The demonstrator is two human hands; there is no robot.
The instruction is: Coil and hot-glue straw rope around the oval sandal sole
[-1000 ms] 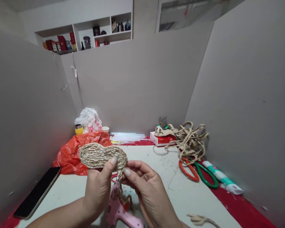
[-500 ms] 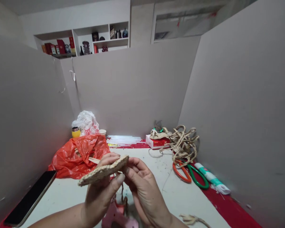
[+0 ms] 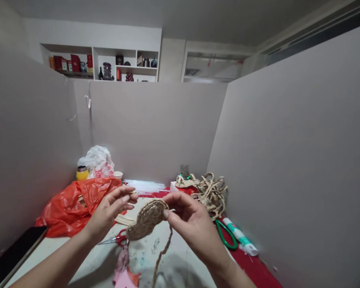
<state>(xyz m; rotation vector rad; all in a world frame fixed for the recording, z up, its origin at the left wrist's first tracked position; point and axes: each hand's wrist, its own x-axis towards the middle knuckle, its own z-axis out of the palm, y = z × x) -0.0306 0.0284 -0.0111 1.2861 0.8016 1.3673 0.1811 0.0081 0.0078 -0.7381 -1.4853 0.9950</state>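
Note:
My right hand (image 3: 189, 224) pinches the upper end of a flat oval mat of coiled braided straw (image 3: 147, 219) and holds it tilted above the table. A loose braid tail (image 3: 161, 256) hangs down from the mat. My left hand (image 3: 111, 208) floats just left of the mat with its fingers spread and nothing in them. Below the mat lie small red-handled scissors (image 3: 115, 239) and a pink glue gun (image 3: 123, 269).
A red plastic bag (image 3: 75, 202) lies at the left, a dark phone (image 3: 10, 256) at the near left edge. A tangle of braided straw (image 3: 210, 192), green-handled scissors (image 3: 226, 237) and a glue tube (image 3: 239, 241) sit at the right. Grey partition walls enclose the table.
My left hand has let go of the mat and opened to its left. My right hand alone now holds the mat, turned and lifted. The camera has tilted upward.

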